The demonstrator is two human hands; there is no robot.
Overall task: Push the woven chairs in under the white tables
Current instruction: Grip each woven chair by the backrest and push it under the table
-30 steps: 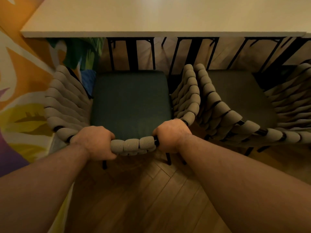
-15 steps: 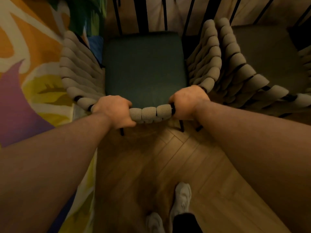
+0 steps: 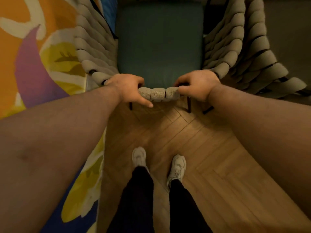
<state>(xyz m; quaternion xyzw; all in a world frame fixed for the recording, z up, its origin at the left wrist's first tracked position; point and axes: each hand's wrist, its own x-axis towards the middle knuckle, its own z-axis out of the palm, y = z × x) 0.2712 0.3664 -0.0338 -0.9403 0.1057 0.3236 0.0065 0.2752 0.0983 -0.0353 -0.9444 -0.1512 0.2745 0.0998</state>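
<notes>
Head view: a woven chair (image 3: 158, 95) is seen from above and behind, its dark green seat cushion (image 3: 159, 44) framed by padded grey woven sides. The top rail of the backrest runs across the middle of the frame, and both hands are placed on it.

The left hand (image 3: 127, 88) is set on the left end of the rail. Its fingers are curled over the far side of the rail, while the thumb (image 3: 144, 101) is extended below the near side; the grip appears loose rather than fully closed. The right hand (image 3: 196, 84) is set on the right end of the rail, with the fingers (image 3: 180, 83) bent over the top and the rail pinched between them and the thumb.

A second woven chair (image 3: 252, 47) is noted just beside the first on the right, the two woven sides close together; whether they touch cannot be told. A brightly painted wall (image 3: 33, 56) in orange, purple and yellow is recorded at the left. The wooden floor (image 3: 210, 157) in herringbone pattern is seen below the chair's dark legs. Two pale shoes (image 3: 176, 167) and dark trousers (image 3: 138, 199) are observed at the bottom centre, well back from the chair.
</notes>
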